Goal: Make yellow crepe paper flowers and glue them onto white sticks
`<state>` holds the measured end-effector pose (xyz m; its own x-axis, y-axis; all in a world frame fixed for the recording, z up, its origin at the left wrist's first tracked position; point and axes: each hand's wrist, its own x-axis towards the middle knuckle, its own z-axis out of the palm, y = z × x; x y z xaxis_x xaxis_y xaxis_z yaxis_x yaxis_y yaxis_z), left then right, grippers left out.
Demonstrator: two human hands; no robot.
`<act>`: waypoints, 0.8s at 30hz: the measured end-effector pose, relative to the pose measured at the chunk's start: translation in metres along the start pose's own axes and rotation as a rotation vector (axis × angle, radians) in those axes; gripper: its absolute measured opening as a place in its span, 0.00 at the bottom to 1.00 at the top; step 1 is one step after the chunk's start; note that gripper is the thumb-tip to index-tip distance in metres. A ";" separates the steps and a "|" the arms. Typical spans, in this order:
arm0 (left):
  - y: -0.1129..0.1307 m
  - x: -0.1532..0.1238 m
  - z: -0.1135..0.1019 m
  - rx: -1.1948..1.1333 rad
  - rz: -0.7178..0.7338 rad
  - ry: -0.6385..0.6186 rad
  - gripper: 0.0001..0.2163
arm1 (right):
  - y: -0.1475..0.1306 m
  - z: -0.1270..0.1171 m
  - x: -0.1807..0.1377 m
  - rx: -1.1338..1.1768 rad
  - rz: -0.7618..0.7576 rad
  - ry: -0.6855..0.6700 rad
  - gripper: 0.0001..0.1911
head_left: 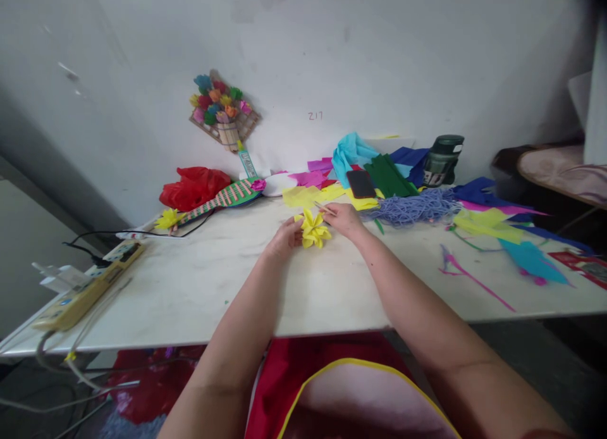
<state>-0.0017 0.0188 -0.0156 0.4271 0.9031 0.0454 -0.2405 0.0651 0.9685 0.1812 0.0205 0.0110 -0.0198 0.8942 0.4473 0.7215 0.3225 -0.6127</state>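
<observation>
A yellow paper flower [313, 229] with several pointed petals is held just above the table's middle. My left hand [285, 235] grips it from the left side, its fingers partly hidden behind the petals. My right hand [345, 217] is closed around a thin, pale stick-like tool [324, 208] whose end points up and left, close to the flower's upper right edge. Whether the tool touches the petals I cannot tell. Yellow crepe paper [301, 197] lies behind the flower, and a dark phone [361, 184] rests beyond my right hand.
A yellow power strip [90, 287] with plugs sits at the left edge. A green decorated lute-shaped craft [237, 193] and red plastic [192, 187] lie at the back left. On the right are bluish string [412, 207], a dark green bottle [442, 160] and a pink stem [474, 281].
</observation>
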 end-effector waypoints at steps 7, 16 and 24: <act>0.001 -0.004 0.006 0.052 0.009 0.116 0.22 | -0.004 0.008 -0.004 0.010 -0.096 -0.016 0.14; 0.001 0.001 0.004 -0.112 0.031 0.285 0.16 | -0.009 -0.004 -0.004 -0.133 -0.048 0.122 0.18; 0.000 0.001 0.006 -0.187 0.068 0.244 0.13 | -0.025 -0.001 -0.010 -0.177 0.020 -0.098 0.23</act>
<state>0.0039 0.0170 -0.0139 0.1882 0.9818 0.0268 -0.4271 0.0572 0.9024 0.1641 0.0030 0.0226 -0.0650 0.9287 0.3650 0.8325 0.2522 -0.4933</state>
